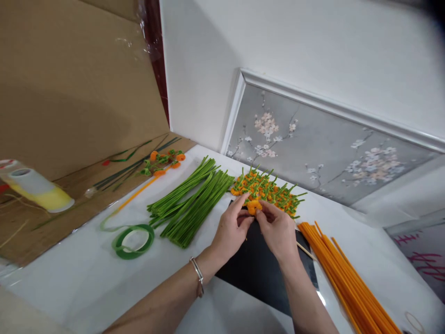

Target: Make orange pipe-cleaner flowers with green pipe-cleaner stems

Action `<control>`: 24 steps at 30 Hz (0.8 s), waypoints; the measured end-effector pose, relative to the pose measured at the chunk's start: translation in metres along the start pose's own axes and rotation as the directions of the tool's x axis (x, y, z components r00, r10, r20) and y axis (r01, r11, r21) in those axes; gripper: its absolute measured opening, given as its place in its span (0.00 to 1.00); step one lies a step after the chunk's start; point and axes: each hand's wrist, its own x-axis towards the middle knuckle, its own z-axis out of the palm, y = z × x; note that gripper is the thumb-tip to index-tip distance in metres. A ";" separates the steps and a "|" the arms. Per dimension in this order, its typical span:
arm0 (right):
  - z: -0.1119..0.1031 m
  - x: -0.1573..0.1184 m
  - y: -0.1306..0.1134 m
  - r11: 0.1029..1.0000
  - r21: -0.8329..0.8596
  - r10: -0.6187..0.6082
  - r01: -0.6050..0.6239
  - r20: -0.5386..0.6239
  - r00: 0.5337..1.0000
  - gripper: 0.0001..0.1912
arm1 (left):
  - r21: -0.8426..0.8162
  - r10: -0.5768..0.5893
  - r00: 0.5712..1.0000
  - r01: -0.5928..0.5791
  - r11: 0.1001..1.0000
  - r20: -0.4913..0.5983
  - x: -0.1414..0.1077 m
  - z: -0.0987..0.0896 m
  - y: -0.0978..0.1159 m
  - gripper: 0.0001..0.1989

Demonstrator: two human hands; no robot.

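Observation:
Between my two hands is a small orange pipe-cleaner flower [254, 207], held above a black mat [259, 264]. The thumb and fingers of my left hand [232, 227] pinch it from the left. From the right, my right hand [278, 227] grips its edge between thumb and fingertips. Just beyond my fingers lies a pile of orange flowers with green stems [274, 190]. Green pipe cleaners [198, 204] lie in bundles left of my hands. To the right rests a bundle of long orange pipe cleaners [347, 278], with a thin wooden stick [306, 251] beside my right wrist.
A roll of green floral tape [152, 241] lies on the white table [104, 287] at left. Behind it are an orange flower stem [139, 190] and a yellow-and-white roll [41, 190] on cardboard. A wall with a framed floral panel [313, 134] bounds the far side.

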 end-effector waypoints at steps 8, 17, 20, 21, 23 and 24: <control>-0.012 -0.009 0.010 0.985 -0.031 -0.166 0.169 0.085 0.982 0.21 | 0.096 0.015 1.000 -0.015 0.995 -0.002 0.003 -0.002 0.002 0.20; -0.009 -0.010 0.013 0.943 -0.107 -0.320 0.314 -0.049 0.946 0.15 | 0.060 0.001 1.000 -0.003 0.998 0.028 0.003 0.000 0.001 0.21; -0.006 -0.011 0.011 0.924 -0.157 -0.359 0.350 -0.036 0.933 0.15 | 0.183 0.089 0.995 -0.095 0.978 0.043 0.001 -0.002 0.004 0.20; -0.006 -0.011 0.010 0.919 -0.172 -0.363 0.354 -0.023 0.932 0.15 | 0.226 0.118 0.992 -0.126 0.966 0.052 0.001 -0.002 0.004 0.20; -0.007 -0.010 0.008 0.919 -0.197 -0.348 0.341 -0.001 0.937 0.14 | 0.296 0.159 0.984 -0.175 0.939 0.076 0.000 -0.003 0.005 0.19; -0.007 -0.010 0.008 0.921 -0.206 -0.335 0.329 0.007 0.942 0.13 | 0.319 0.175 0.981 -0.194 0.928 0.088 -0.001 -0.003 0.005 0.19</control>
